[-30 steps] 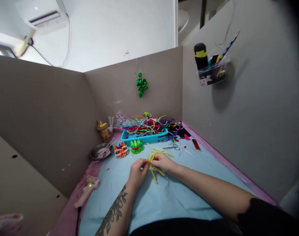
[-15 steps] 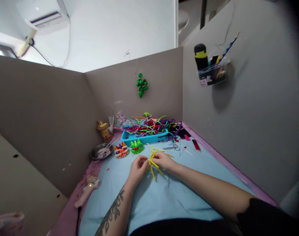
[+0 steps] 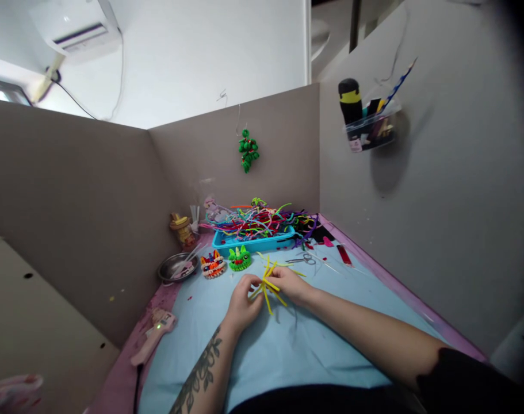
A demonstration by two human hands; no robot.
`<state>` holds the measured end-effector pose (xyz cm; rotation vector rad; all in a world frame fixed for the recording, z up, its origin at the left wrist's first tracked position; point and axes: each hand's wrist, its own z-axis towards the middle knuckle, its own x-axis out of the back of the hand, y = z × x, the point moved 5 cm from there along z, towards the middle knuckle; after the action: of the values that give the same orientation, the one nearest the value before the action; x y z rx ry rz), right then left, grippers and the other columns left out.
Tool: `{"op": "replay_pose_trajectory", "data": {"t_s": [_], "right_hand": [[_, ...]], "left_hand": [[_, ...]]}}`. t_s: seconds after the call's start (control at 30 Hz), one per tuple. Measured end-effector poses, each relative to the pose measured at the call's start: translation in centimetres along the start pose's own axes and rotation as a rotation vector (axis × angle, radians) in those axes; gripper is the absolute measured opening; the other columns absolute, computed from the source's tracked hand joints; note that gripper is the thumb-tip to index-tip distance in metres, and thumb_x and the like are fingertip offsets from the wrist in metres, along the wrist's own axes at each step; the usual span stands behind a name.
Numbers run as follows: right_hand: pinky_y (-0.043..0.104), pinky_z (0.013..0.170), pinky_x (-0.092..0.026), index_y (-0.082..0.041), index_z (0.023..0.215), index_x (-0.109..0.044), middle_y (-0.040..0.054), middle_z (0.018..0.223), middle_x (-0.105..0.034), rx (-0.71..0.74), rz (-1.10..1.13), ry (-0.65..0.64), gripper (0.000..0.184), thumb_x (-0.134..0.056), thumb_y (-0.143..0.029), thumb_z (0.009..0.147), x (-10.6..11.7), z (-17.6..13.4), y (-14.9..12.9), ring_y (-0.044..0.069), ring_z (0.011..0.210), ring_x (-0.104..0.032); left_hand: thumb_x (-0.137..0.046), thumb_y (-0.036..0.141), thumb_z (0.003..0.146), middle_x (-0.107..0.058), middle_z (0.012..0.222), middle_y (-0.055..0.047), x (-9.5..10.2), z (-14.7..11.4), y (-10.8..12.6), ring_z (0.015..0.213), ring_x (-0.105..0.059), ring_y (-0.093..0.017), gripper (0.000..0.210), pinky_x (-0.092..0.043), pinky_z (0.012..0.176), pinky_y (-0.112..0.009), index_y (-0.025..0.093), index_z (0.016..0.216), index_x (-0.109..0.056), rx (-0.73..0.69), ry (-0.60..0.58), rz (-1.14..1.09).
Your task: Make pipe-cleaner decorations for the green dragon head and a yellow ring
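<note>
A bundle of yellow pipe cleaners (image 3: 269, 286) fans out like a star above the blue cloth. My right hand (image 3: 290, 284) pinches it near its middle, with strands sticking out on several sides. On the other side, my left hand (image 3: 245, 303) has its thumb and forefinger apart, and one yellow strand points into the gap between them. Its fingertips are close to the bundle; whether they touch it I cannot tell. Just behind my hands sit a green animal-face piece (image 3: 240, 259) and an orange and white one (image 3: 213, 265), both made of pipe cleaners.
A blue tray (image 3: 255, 246) heaped with coloured pipe cleaners stands at the back. Scissors (image 3: 303, 259) lie behind my right hand. To the left are a metal bowl (image 3: 169, 267) and a pink corded tool (image 3: 153, 340) with a green light. Grey partitions enclose the table.
My left thumb and forefinger have spread apart, uncovering a yellow strand between them. My right hand keeps its pinch in nearly the same place.
</note>
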<state>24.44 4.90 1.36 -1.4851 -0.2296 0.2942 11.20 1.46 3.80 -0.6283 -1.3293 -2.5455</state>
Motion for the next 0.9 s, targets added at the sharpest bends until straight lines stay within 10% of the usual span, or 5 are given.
{"op": "replay_pose_trajectory", "data": {"t_s": [0.3, 0.5, 0.9], "right_hand": [[0.019, 0.043, -0.022, -0.013, 0.054, -0.053, -0.0052, 0.045, -0.043, -0.009, 0.041, -0.023, 0.022, -0.059, -0.03, 0.067, -0.7, 0.1, 0.4, 0.005, 0.042, -0.032], [0.02, 0.047, -0.029, -0.013, 0.065, -0.057, -0.0038, 0.052, -0.05, 0.045, 0.009, -0.056, 0.014, -0.059, -0.027, 0.068, -0.3, 0.2, 0.0, 0.007, 0.048, -0.041], [0.02, 0.055, -0.035, -0.011, 0.082, -0.064, -0.0009, 0.066, -0.057, 0.109, -0.111, -0.472, 0.019, -0.058, -0.027, 0.073, -0.9, -1.2, -1.6, 0.008, 0.056, -0.046]], "left_hand": [[-0.057, 0.023, 0.076, -0.064, 0.082, -0.008, 0.8, -0.2, 1.5, 0.081, -0.055, -0.02, 0.011, -0.04, 0.078, -0.034, 0.022, 0.083, -0.066, -0.154, 0.094, 0.236], [-0.064, 0.034, 0.069, -0.066, 0.074, -0.005, 1.2, 0.4, -0.9, 0.072, -0.056, -0.019, 0.016, -0.041, 0.07, -0.03, 0.018, 0.072, -0.067, 0.177, 0.156, -0.051], [-0.072, 0.038, 0.062, -0.058, 0.063, -0.001, -0.6, 0.1, -1.7, 0.057, -0.049, -0.01, 0.029, -0.036, 0.058, -0.021, 0.012, 0.071, -0.062, 0.425, -0.176, -0.538]]}}
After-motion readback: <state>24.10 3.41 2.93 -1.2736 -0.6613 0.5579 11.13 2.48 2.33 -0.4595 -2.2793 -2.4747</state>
